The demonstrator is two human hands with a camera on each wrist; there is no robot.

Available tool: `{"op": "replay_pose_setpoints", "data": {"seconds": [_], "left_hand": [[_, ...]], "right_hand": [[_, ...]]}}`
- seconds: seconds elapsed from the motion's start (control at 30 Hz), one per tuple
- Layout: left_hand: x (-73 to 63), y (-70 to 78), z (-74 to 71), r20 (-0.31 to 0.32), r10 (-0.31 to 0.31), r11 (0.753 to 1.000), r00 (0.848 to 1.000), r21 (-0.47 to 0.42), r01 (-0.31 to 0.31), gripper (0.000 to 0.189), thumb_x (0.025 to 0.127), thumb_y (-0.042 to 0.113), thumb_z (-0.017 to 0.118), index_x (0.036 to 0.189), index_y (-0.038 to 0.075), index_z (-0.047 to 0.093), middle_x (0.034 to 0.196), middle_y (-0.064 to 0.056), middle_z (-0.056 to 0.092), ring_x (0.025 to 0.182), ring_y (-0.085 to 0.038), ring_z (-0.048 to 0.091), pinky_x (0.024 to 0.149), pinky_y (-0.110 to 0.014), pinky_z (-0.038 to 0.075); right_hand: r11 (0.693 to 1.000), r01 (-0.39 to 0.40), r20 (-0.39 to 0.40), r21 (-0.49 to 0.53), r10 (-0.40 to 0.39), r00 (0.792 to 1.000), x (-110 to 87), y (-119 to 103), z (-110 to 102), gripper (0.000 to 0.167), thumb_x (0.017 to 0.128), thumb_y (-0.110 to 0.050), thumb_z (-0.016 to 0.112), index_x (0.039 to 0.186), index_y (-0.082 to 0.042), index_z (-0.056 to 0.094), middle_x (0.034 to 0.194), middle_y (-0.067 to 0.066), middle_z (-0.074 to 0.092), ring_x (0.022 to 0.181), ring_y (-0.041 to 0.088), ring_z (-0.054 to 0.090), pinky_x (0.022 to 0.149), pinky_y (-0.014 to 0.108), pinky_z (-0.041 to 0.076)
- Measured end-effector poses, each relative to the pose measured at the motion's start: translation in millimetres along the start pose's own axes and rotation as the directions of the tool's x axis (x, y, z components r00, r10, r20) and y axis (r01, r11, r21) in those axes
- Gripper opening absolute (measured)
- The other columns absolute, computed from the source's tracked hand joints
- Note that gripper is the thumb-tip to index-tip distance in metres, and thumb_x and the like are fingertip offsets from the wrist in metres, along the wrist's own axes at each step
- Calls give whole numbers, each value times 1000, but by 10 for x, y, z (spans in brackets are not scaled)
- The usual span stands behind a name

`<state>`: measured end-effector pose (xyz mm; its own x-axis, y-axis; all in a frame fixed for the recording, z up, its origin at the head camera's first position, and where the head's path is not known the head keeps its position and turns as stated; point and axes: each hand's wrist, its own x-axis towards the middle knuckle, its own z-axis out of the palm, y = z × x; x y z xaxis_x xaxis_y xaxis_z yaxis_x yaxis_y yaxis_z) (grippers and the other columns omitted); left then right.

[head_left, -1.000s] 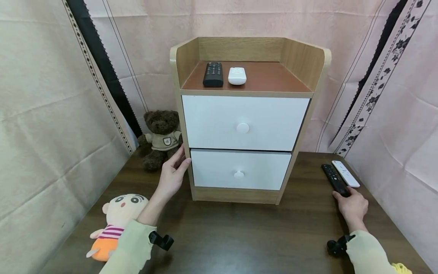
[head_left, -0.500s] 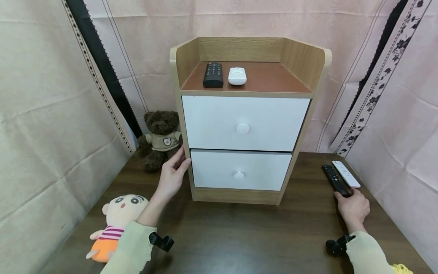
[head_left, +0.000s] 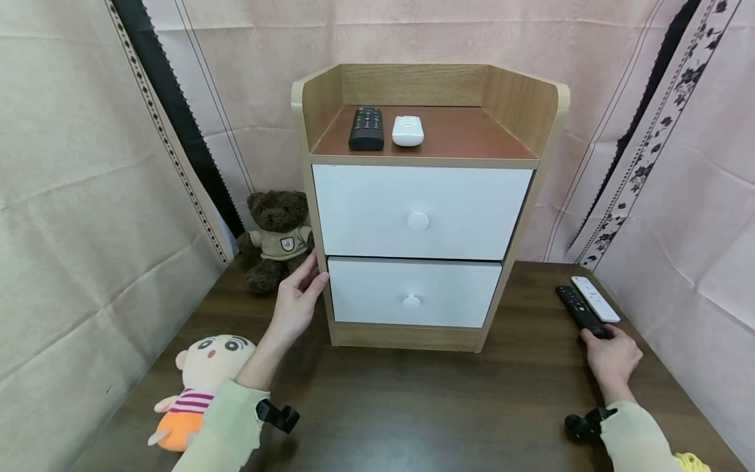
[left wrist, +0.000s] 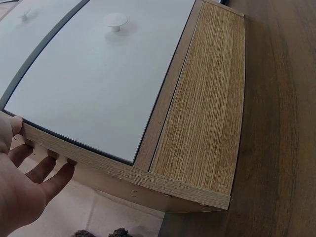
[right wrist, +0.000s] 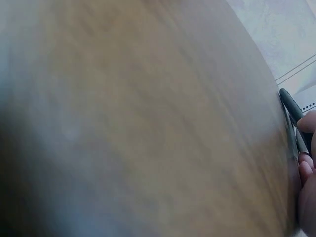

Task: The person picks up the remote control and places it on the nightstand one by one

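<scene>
A wooden cabinet (head_left: 407,337) with two white drawers stands at the centre of the head view, both drawers closed. My left hand (head_left: 297,305) holds its left front edge, thumb at the front and fingers against the side panel (left wrist: 118,186). At the far right, my right hand (head_left: 613,360) grips the near end of a black remote control (head_left: 575,307), with the thumb on one side. Alongside that remote lies a white remote control (head_left: 596,299). The right wrist view is mostly blurred tabletop, with the right hand (right wrist: 307,173) and the black remote (right wrist: 291,106) at its right edge.
On the cabinet's brown top sit another black remote (head_left: 367,129) and a short white remote (head_left: 407,131). A brown teddy bear (head_left: 277,242) sits left of the cabinet. A plush doll (head_left: 203,393) lies by the left forearm. Curtains (head_left: 118,229) surround the table (head_left: 425,406).
My right hand has shifted slightly right and toward me, and the black remote has slid slightly with it beside the white one. The left hand and cabinet stay put.
</scene>
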<state>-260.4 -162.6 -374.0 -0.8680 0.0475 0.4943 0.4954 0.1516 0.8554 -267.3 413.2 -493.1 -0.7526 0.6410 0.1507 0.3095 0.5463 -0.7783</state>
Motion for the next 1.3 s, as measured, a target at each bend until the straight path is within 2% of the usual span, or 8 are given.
{"op": "replay_pose_setpoints", "data": {"seconds": [0.33, 0.53, 0.77, 0.93, 1.0, 1.07, 1.17, 1.3], "left_hand": [[1, 3, -1, 2, 8, 1000, 1000, -4, -8, 56, 107, 8, 57, 158, 3, 35, 156, -19, 43, 141, -38, 44, 101, -16, 44], [8, 6, -4, 7, 2, 1000, 1000, -15, -2, 56, 106, 8, 57, 158, 4, 35, 156, -17, 43, 140, -37, 44, 101, -16, 44], [4, 12, -6, 8, 9, 1000, 1000, -20, -9, 56, 106, 6, 57, 158, 3, 36, 155, -18, 44, 139, -39, 45, 99, -15, 45], [-2, 21, -7, 15, 2, 1000, 1000, -15, -2, 56, 106, 6, 57, 158, 3, 35, 155, -17, 44, 139, -37, 45, 99, -15, 45], [-4, 24, -7, 18, -2, 1000, 1000, -12, 2, 57, 106, 6, 57, 158, 3, 35, 156, -16, 44, 139, -35, 46, 99, -16, 45], [-5, 25, -8, 18, -4, 1000, 1000, -10, 4, 57, 106, 6, 57, 158, 4, 35, 156, -15, 44, 139, -34, 47, 100, -16, 45], [-3, 25, -12, 18, 3, 1000, 1000, -7, -3, 57, 106, 7, 58, 158, 4, 35, 156, -15, 44, 139, -34, 47, 100, -17, 45], [-3, 18, -16, 19, 5, 1000, 1000, -8, -5, 57, 106, 8, 58, 159, 4, 35, 155, -16, 44, 140, -34, 46, 100, -16, 45]], "right_hand": [[999, -17, 52, 43, 15, 999, 4, 0, -54, 59, 100, -30, 62, 147, 4, 51, 148, 35, 44, 140, 53, 24, 112, 61, 24], [986, -93, 13, 139, 92, 996, -17, 4, -65, 60, 98, -32, 64, 149, -1, 52, 152, 32, 42, 145, 46, 21, 116, 55, 21], [980, -91, -48, 177, 101, 994, -30, -6, -71, 60, 95, -33, 68, 143, 1, 58, 139, 33, 52, 140, 46, 26, 115, 52, 21], [964, -129, -65, 233, 148, 987, -61, -69, -124, 64, 94, -39, 70, 143, -1, 59, 145, 29, 47, 142, 41, 27, 116, 49, 20], [948, -153, -74, 280, 180, 981, -71, -105, -172, 65, 91, -42, 74, 142, -3, 61, 132, 15, 60, 137, 31, 36, 112, 36, 28], [929, -167, -84, 331, 205, 975, -83, -146, -228, 65, 88, -41, 78, 141, -7, 64, 108, -6, 67, 118, 16, 50, 100, 23, 35], [905, -160, -83, 395, 209, 974, -86, -224, -327, 61, 84, -36, 83, 137, -11, 68, 72, -31, 51, 84, -3, 51, 76, 10, 35], [875, -148, -75, 461, 204, 976, -105, -328, -438, 60, 83, -29, 86, 137, -11, 68, 68, -30, 55, 71, -8, 52, 66, 8, 38]]}}
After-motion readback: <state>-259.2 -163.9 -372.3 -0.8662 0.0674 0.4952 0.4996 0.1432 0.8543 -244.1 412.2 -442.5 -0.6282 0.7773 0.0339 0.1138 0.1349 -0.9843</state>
